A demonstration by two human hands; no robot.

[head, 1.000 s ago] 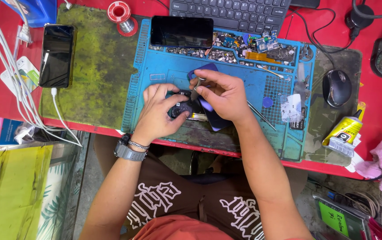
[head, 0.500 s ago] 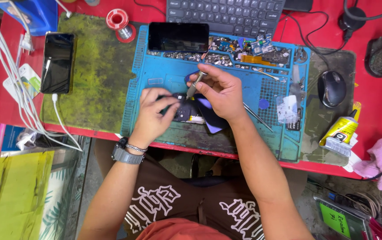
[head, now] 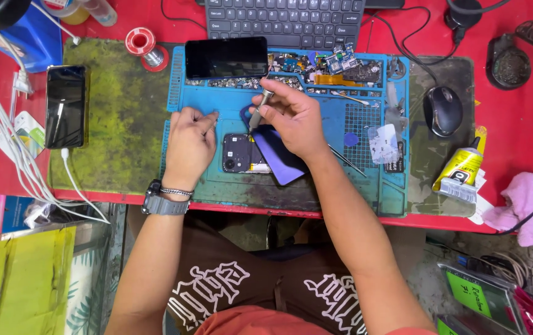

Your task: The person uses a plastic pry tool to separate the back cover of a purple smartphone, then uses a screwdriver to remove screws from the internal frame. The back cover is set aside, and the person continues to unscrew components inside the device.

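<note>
At the near edge of the red table (head: 514, 133) the person's two forearms reach up onto a blue work mat (head: 325, 180). The left hand (head: 189, 146), a watch and bracelet at its wrist, rests knuckles-up on the mat with the fingers curled and the fingertips pressed down near the mat's upper left — it holds nothing that can be made out. Just beside it, to its right, lies an opened phone (head: 241, 153), back side up with its inner parts showing; the hand's edge is touching or nearly touching the phone's left side. A purple back cover (head: 282, 158) lies tilted over the phone's right part, under the right hand (head: 294, 118). That hand is closed in a pinch around a slim metal screwdriver (head: 259, 113), whose tip points down toward the phone's top edge.

Farther on, at the mat's far strip, a dark phone (head: 226, 57) lies screen up beside a litter of small parts and circuit boards (head: 334, 62). To the right sit a mouse (head: 443, 110), a yellow glue tube (head: 461, 170) and a pink cloth (head: 530, 201); to the left a green mat (head: 124, 118), a phone on a cable (head: 66, 105) and a solder spool (head: 144, 44). Beyond all — a keyboard (head: 285, 18).
</note>
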